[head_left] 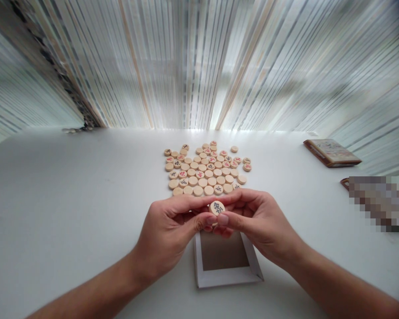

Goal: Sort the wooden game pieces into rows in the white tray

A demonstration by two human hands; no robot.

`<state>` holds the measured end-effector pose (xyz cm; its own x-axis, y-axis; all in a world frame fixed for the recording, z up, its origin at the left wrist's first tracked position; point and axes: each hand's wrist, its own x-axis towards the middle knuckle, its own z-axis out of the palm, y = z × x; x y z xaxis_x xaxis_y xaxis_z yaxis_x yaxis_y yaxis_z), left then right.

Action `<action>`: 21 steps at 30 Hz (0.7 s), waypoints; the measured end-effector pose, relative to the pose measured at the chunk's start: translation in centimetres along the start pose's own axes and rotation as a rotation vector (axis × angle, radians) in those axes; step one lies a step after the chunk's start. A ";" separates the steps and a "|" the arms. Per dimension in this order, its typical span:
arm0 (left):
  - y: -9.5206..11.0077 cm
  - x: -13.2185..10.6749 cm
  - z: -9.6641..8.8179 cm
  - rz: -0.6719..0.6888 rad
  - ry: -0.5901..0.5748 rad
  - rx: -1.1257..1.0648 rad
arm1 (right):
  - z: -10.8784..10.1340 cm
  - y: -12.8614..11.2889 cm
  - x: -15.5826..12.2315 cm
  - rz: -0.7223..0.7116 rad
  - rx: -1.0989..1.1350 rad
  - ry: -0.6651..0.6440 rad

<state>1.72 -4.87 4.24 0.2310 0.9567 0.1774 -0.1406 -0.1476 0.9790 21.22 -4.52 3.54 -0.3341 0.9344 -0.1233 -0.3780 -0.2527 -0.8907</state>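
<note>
Between my two hands is a round wooden xiangqi piece [217,207] with a black character facing me. My left hand [173,226] pinches it from the left, thumb in front. From the right, my right hand [259,219] closes on the same piece, the two thumb tips almost meeting below the character. Part of another disc seems to show under the thumbs, but I cannot make it out. Just beyond the fingers lie many more xiangqi pieces [202,182], some blank side up, others with red or black characters. Below my hands sits an open shallow box [229,279], its far end hidden.
All this rests on a white table [86,212]. A flat brown-edged box [332,153] lies at the far right, and a pixelated object [379,201] is nearer on that side. A striped curtain [193,66] hangs behind the table's far edge.
</note>
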 end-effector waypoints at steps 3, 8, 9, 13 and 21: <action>-0.2 -0.1 -0.2 0.122 -0.023 0.161 | 0.2 -0.3 -0.1 0.000 -0.026 0.017; -0.5 -0.1 -0.4 0.335 -0.076 0.344 | 0.6 -0.6 -0.4 -0.019 -0.077 0.049; -0.6 -0.1 -0.4 0.370 -0.080 0.367 | 0.6 -0.6 -0.4 -0.019 -0.084 0.053; -0.8 -0.2 -0.4 0.462 -0.093 0.432 | 0.5 -0.6 -0.4 -0.004 -0.058 0.038; -0.6 -0.3 -0.5 0.455 -0.158 0.418 | 0.0 -0.2 -0.4 0.003 -0.011 0.003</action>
<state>1.29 -5.00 3.57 0.3807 0.7312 0.5660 0.1221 -0.6465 0.7531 21.43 -4.85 3.80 -0.3328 0.9344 -0.1270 -0.3674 -0.2525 -0.8951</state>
